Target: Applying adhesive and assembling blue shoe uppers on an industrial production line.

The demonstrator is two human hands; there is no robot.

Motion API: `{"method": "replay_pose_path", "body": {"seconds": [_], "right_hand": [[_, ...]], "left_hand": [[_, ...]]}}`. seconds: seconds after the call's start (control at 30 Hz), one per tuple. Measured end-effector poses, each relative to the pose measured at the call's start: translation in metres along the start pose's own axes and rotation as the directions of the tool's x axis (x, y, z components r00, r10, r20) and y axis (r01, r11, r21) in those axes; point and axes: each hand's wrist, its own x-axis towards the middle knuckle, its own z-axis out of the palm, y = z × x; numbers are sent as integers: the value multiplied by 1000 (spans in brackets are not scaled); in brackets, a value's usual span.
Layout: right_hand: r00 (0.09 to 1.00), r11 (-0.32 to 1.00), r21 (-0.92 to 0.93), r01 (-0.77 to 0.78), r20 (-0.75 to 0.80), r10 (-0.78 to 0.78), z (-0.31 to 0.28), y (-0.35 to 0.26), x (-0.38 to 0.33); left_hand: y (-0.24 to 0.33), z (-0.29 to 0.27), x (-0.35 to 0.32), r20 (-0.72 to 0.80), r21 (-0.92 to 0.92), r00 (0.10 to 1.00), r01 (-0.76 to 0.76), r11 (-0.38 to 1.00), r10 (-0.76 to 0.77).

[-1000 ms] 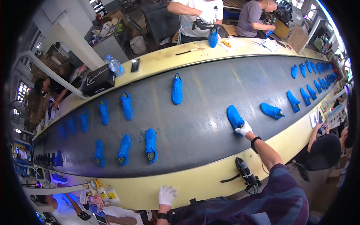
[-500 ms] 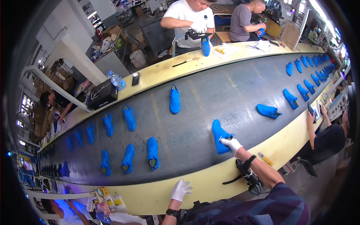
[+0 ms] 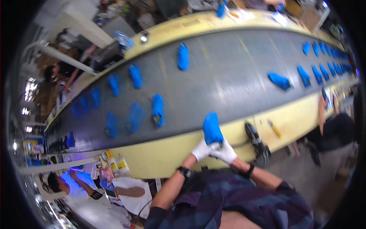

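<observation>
Blue shoe form (image 3: 212, 129) pulled to conveyor's (image 3: 228, 87) yellow edge (image 3: 160, 156), gripped by white-gloved left hand (image 3: 201, 150) and right hand (image 3: 225, 152); many forms (image 3: 157, 110) on belt, apparently unhandled.

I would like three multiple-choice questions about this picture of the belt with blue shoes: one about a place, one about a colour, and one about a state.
1. Where is the blue shoe that both hands hold?
A. at the near yellow edge of the belt
B. at the far edge of the belt
C. on the floor

2. What colour are the gloves on the left hand and right hand?
A. black
B. white
C. red

3. How is the held shoe gripped?
A. by the left hand only
B. by no hand
C. by both hands at its lower end

Answers: 1 A, the shoe sits over the yellow border nearest the person. 2 B, both gloves look white. 3 C, the two gloves meet under the shoe's lower end.
</observation>
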Motion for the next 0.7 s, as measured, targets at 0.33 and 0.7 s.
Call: {"method": "replay_pose_path", "body": {"seconds": [0.33,0.7], "right_hand": [[995,912,-397,103,29,-100,19,106,3],[869,554,-782,287,-32,-495,17,52,22]], "left_hand": [[-27,-2,-5,-162,670,936,337,662,-314],[-49,4,-22,-195,819,972,234,524,-129]]}}
